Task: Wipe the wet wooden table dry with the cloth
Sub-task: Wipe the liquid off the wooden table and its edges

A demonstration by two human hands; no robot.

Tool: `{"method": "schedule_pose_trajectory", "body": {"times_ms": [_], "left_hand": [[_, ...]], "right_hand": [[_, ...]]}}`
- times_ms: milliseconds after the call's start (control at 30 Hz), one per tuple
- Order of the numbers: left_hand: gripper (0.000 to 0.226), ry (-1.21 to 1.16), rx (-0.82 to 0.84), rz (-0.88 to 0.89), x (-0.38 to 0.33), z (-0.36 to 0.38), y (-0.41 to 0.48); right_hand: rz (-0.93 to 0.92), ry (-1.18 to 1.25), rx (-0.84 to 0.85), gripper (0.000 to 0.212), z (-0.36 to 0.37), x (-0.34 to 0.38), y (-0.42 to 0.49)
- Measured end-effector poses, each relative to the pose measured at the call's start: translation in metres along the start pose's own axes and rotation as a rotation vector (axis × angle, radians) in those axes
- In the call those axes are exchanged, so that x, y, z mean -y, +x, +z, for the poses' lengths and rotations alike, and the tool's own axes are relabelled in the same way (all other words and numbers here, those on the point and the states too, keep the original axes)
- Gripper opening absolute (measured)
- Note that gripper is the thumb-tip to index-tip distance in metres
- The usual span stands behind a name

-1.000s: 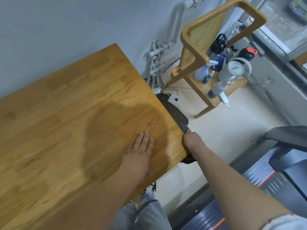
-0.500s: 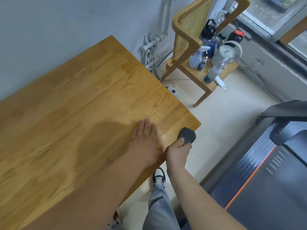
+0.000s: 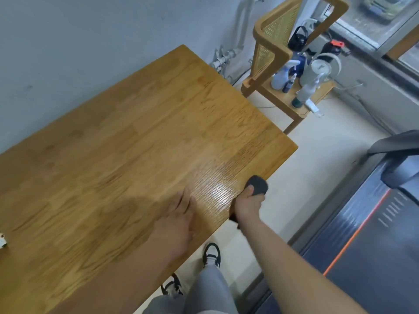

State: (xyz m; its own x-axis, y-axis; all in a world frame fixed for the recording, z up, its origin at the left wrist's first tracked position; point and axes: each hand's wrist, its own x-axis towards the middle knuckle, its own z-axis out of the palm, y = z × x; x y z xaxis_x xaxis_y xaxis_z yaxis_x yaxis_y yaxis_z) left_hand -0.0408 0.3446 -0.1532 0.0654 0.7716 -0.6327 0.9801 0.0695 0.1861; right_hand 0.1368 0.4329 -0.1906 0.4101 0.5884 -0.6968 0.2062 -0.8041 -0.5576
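Observation:
The wooden table (image 3: 136, 137) fills the left and middle of the view, with a shiny wet patch near its front right edge. My right hand (image 3: 248, 203) grips a dark grey cloth (image 3: 257, 185) bunched at that edge, beside the wet patch. My left hand (image 3: 179, 219) rests flat on the tabletop with straight fingers, just left of the shine. Part of the cloth hangs below the edge, hidden by my wrist.
A wooden chair (image 3: 283, 55) loaded with spray bottles and a jug stands past the table's far right corner. A treadmill (image 3: 374, 234) lies on the floor at the right. My legs and shoes (image 3: 212, 254) are below the table edge. A small white object (image 3: 2, 242) sits at the far left.
My right hand came up from beside the table's end and brought the cloth to the front right edge. My left hand stayed flat on the top. The camera view shifted.

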Motion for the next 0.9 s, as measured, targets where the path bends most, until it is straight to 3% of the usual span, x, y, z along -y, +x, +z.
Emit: {"method": "schedule_pose_trajectory", "body": {"times_ms": [167,333,533,667,900], "left_hand": [[0.094,0.034,0.033,-0.001,0.001,-0.001,0.006],[0.094,0.034,0.027,-0.008,-0.002,-0.001,0.010],[0.092,0.012,-0.001,0.003,-0.001,0.002,0.003],[0.078,-0.047,-0.174,0.027,0.010,0.013,-0.024],[0.064,-0.161,-0.175,0.044,0.092,0.092,-0.123]], "right_hand": [[0.049,-0.001,-0.090,0.071,-0.043,0.070,0.088],[-0.007,-0.011,-0.104,0.070,-0.052,0.076,0.102],[-0.042,0.023,-0.029,0.071,-0.020,0.020,0.048],[-0.072,0.021,0.028,0.069,0.018,-0.041,-0.026],[-0.088,-0.058,0.093,0.061,0.099,-0.156,-0.173]]}}
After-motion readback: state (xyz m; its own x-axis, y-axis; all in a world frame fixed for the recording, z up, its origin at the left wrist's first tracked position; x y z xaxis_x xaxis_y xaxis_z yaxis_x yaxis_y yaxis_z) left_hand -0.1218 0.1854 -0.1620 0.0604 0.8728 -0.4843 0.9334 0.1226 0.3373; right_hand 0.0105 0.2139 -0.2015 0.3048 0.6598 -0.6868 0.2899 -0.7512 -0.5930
